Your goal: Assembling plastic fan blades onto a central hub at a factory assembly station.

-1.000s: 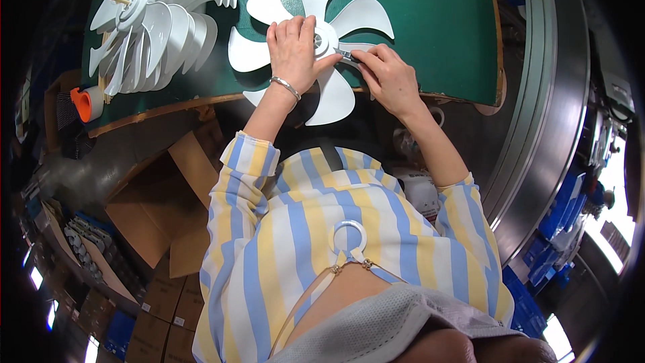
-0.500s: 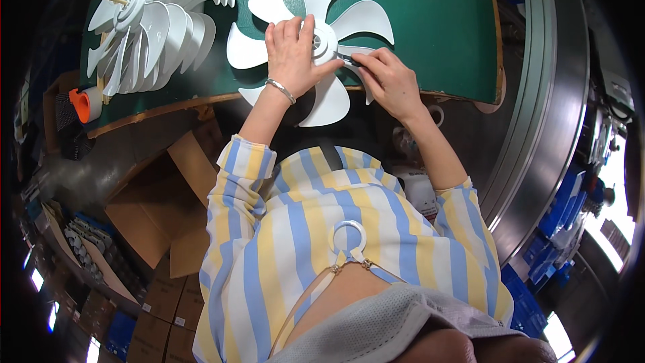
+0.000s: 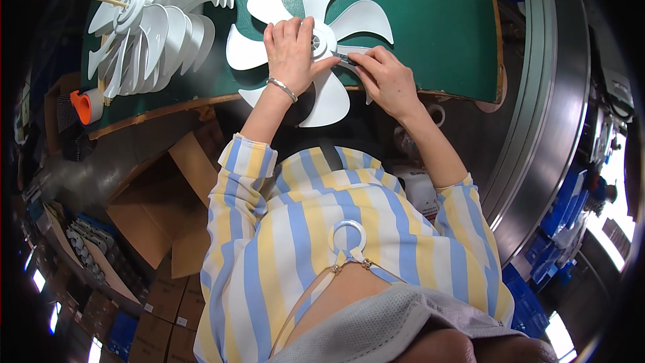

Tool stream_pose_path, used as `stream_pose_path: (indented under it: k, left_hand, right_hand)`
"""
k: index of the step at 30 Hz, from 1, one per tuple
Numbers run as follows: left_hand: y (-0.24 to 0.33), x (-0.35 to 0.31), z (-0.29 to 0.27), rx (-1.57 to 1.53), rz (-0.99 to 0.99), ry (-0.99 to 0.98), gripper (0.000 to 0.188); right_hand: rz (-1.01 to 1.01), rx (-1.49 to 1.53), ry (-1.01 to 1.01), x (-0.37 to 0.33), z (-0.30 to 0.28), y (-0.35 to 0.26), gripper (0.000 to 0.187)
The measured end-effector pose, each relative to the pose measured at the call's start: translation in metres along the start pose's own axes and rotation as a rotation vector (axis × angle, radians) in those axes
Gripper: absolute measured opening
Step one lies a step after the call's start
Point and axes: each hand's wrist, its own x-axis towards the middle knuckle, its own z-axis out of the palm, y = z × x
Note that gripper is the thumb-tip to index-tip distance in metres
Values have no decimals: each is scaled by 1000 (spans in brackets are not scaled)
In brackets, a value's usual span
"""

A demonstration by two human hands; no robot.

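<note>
Head view: a white fan blade (image 3: 316,33) lies flat on the green table (image 3: 430,20), its near edge overhanging. The left hand (image 3: 290,54) presses down on it, fingers spread beside the hub. The right hand (image 3: 386,81) pinches a small dark tool (image 3: 344,58) against a blade. A stack of fan blades (image 3: 158,20) sits left.

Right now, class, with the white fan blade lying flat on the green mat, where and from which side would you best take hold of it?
Probably at the hub. The white fan blade lies flat with thin blades fanning outward, so come from above and press or pinch at the centre, as the left hand does. The right hand works a small dark tool from the right side.
</note>
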Motion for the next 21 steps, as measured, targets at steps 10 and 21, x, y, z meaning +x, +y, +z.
stream_pose_path:
  k: [10, 21]
  left_hand:
    - [0, -1, 2, -4, -13, 12, 83]
    - [-3, -1, 1, -50, 16, -22, 83]
  right_hand:
    - [22, -4, -8, 0, -1, -2, 23]
    - [37, -8, 66, 1, -6, -1, 22]
